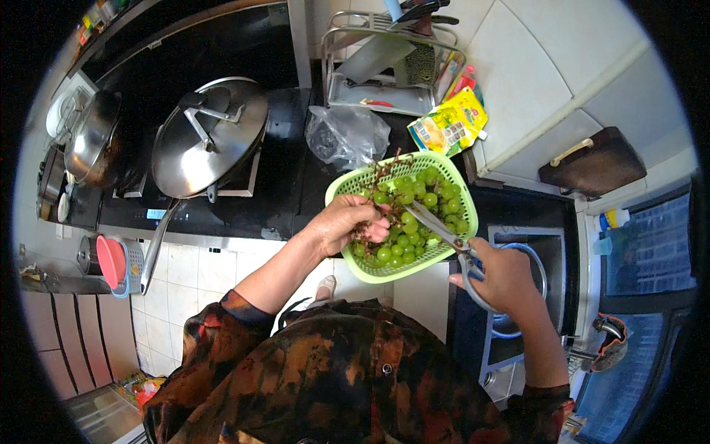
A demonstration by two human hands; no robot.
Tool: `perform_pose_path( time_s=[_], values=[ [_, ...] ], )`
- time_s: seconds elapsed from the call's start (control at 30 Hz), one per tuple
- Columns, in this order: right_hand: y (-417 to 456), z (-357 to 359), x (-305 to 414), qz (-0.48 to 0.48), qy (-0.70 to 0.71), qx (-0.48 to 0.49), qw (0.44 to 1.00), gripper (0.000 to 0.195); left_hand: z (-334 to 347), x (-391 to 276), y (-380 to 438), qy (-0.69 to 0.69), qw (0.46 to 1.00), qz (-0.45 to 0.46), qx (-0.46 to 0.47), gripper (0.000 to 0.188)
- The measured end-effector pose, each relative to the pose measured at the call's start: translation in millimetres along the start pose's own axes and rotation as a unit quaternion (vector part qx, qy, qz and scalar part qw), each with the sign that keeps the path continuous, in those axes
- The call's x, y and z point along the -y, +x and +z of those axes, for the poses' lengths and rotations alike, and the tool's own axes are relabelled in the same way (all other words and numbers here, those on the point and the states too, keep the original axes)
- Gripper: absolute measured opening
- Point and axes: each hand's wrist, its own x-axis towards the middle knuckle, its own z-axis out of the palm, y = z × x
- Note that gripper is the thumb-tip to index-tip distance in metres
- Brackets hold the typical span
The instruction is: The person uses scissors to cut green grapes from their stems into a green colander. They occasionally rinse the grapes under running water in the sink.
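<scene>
My left hand grips a brown grape stem above a light green plastic basket. Parts of the stem are hidden behind my fingers, and a few grapes hang close by it. Loose green grapes lie across the basket's bottom, mostly on its right side. My right hand holds metal scissors by the handles. Their blades reach over the basket rim and point at the grapes near the stem; whether the tips touch one, I cannot tell.
Behind the basket lie a clear plastic bag and a yellow pouch. A knife rack stands against the wall. To the left, a lidded wok sits on the stove, its long handle jutting over the edge. A sink is at the right.
</scene>
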Motion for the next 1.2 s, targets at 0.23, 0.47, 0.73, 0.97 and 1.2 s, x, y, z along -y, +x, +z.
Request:
perform_pose_path(
  time_s=[0.23,0.47,0.73,0.97,1.2],
  values=[
    [-13,-33,7,0.019,0.079,0.021,0.996,0.059,1,-16,0,-0.002,1.000,0.004,0.004,0.019],
    [-25,-7,33,0.087,0.566,0.141,0.808,0.046,-1,-1,8,-0.018,0.999,0.049,-0.001,0.018],
    [-3,37,54,0.126,0.776,0.146,0.600,0.060,-1,8,11,-0.015,0.998,0.068,0.005,0.018],
    [10,38,70,0.109,0.625,0.061,0.771,0.047,-7,9,12,-0.044,0.995,0.085,0.017,0.018],
    [7,45,43,0.051,0.412,-0.055,0.908,0.042,-8,7,9,-0.094,0.994,0.058,-0.017,0.020]
  ],
)
